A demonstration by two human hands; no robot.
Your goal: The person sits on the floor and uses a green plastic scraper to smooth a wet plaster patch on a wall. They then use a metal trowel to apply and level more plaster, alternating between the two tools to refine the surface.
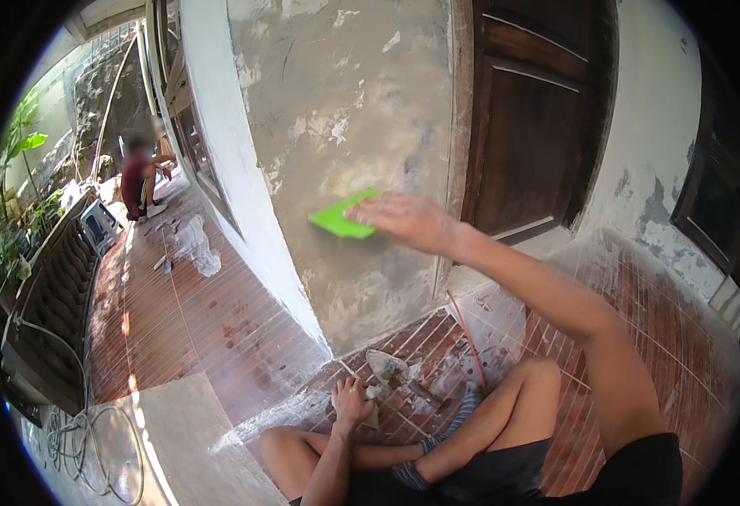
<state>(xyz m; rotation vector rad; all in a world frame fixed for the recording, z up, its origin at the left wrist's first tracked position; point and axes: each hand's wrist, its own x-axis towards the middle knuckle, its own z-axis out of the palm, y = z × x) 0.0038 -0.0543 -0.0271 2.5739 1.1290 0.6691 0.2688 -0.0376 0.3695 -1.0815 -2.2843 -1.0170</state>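
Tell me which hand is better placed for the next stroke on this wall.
Probably your right hand: it already holds the green scraper up at the wall. Your left hand is down low near the trowel, away from that patch.

Bright daylight streaks the left edge of the tiled floor, while the door is dim. Straight lines bow toward the black rim; the right hand looks slightly blurred.

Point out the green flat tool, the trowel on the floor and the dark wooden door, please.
Green flat tool (336,218): head view, on its flat face.
Trowel (387,366): head view, on its blade.
Dark wooden door (532,139): head view, on its large panel.
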